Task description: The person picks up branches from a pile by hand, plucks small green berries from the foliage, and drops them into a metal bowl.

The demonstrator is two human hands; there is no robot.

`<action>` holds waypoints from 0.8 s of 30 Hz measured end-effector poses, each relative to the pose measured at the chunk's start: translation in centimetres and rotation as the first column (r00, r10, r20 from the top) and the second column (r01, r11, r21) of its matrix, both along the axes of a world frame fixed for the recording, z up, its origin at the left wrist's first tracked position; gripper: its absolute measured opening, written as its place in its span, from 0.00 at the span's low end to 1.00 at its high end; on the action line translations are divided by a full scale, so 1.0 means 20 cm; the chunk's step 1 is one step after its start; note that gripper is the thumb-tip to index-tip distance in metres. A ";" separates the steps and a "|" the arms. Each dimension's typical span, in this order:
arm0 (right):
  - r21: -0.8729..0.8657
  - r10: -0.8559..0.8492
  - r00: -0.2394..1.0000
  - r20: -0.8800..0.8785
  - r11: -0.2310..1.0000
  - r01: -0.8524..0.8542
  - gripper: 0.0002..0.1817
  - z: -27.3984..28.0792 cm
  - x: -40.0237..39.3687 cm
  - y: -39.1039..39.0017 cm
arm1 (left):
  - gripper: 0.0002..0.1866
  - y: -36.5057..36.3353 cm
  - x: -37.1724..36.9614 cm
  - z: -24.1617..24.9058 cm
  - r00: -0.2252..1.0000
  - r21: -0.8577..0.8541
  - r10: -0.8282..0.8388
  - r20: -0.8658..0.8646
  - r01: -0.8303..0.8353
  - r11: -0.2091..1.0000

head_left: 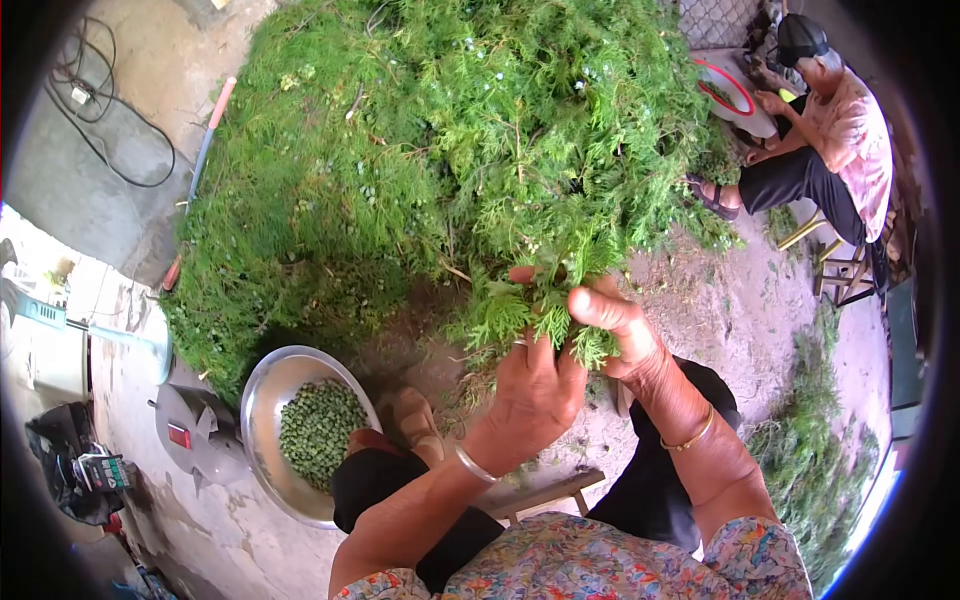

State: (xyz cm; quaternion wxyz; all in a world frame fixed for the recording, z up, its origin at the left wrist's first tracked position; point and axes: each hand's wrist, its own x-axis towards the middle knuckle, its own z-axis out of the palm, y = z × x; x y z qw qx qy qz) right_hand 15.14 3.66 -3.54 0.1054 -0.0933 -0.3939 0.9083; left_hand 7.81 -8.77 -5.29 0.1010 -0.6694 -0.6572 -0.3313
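Observation:
Both hands meet in front of my chest at a leafy green cypress-like sprig (545, 312). My left hand (530, 395), with a bangle at the wrist, is closed on the sprig from below, its back towards me and its fingertips partly hidden by leaves. My right hand (622, 335) grips the same sprig from the right, thumb raised on the near side. Just beyond the hands rises a large heap of cut green branches (400, 150) with small pale cones among the leaves. By my left foot, a metal bowl (262, 395) holds a mound of small green cones (322, 432).
Another person (835, 150) sits on a stool at the upper right, near a red-rimmed basin (728, 88). More cut greenery (800, 490) lies at the lower right. A black cable (125, 110) runs over concrete at the upper left; a battery (105, 472) stands at the far left.

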 end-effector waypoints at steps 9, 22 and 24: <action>0.134 -0.172 0.970 0.169 0.980 0.151 0.31 0.05 0.01 0.00 | 0.30 0.04 -0.04 0.09 0.874 -0.009 -0.004 0.486 0.009 1.000; 0.160 -0.207 0.961 0.182 0.971 0.179 0.21 0.06 -0.01 -0.01 | 0.16 -0.01 -0.28 0.12 0.736 0.124 0.027 0.677 -0.150 0.981; 0.139 -0.219 0.961 0.170 0.971 0.196 0.20 0.08 -0.01 -0.02 | 0.11 -0.01 -0.31 0.13 0.727 0.168 0.032 0.686 -0.201 0.965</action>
